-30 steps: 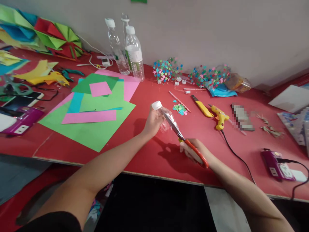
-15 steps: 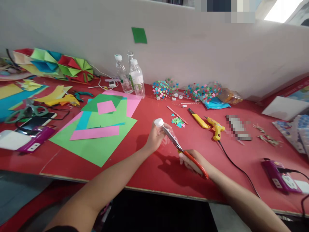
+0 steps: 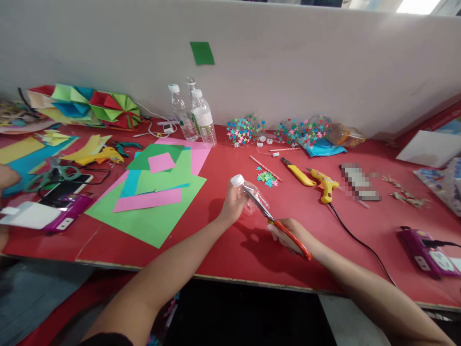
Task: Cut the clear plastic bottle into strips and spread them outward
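Since a second ago your view has tilted up, so the green square [image 3: 202, 53] on the wall shows whole where only its lower edge did; another person's hand [image 3: 7, 177] has come in at the far left edge; your own hold looks much the same. Your left hand [image 3: 232, 202] is closed around the neck end of a clear plastic bottle [image 3: 260, 193], just under its white cap [image 3: 237, 180]; that forearm reaches up and inward from the lower left. Your right hand [image 3: 290, 233] is clamped on the red handles of the scissors [image 3: 292, 241], its forearm coming in from the lower right; the blades slant up and left across the bottle, tips near the cap; you cannot tell from here whether they are parted. The bottle is held over the red table [image 3: 216, 259], between the green paper [image 3: 158, 230] on the left and the yellow cutter [image 3: 298, 172] and glue gun [image 3: 326, 185] on the right; small stars [image 3: 267, 179] lie just beyond it.
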Available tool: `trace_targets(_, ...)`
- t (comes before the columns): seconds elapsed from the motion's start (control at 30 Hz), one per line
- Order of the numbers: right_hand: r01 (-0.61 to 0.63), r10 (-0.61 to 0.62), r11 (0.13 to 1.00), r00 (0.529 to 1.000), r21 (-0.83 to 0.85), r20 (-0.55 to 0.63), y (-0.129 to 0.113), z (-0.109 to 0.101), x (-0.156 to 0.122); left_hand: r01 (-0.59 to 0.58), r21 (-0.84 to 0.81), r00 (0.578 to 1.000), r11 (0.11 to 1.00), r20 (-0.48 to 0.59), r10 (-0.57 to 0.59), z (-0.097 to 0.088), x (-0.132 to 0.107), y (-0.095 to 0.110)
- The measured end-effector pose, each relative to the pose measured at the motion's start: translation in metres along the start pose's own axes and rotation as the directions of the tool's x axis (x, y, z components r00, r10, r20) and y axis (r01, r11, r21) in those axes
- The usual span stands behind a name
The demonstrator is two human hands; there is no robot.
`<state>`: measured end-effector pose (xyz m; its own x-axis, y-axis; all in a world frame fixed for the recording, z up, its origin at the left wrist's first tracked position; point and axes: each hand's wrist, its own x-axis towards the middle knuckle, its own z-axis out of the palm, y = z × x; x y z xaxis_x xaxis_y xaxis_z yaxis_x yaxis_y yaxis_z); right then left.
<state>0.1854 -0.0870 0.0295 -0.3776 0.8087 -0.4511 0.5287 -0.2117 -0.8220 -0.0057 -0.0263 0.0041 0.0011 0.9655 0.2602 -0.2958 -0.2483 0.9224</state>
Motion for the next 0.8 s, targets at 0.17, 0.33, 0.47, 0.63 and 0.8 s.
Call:
trace_targets(0.17,0.036,-0.036,0.999,0.999,-0.002,-0.005,-0.001,0.001,0.001,0.012,0.022,1.000,1.000,-0.016,-0.012,-0.001,0.001,-0.004)
trace_targets(0.33,0.013,-0.013,1.000,1.000,-0.004,-0.014,0.000,0.000,0.003,0.002,-0.009,1.000,1.000,-0.017,-0.003,-0.003,0.002,-0.010)
trace_targets(0.47,0.029,-0.031,0.998,0.999,0.050,0.037,-0.004,-0.004,0.003,0.012,-0.021,1.000,1.000,0.000,-0.012,-0.007,0.004,-0.013)
trace_targets(0.63,0.073,-0.076,0.994,0.997,0.081,0.034,-0.010,-0.009,0.003,0.073,-0.032,0.996,0.997,0.053,-0.071,-0.014,0.009,-0.007)
trace_targets(0.8,0.121,-0.120,0.987,0.993,0.109,-0.015,-0.006,-0.010,0.009,0.064,0.140,0.981,0.988,0.175,-0.088,-0.023,0.017,-0.002)
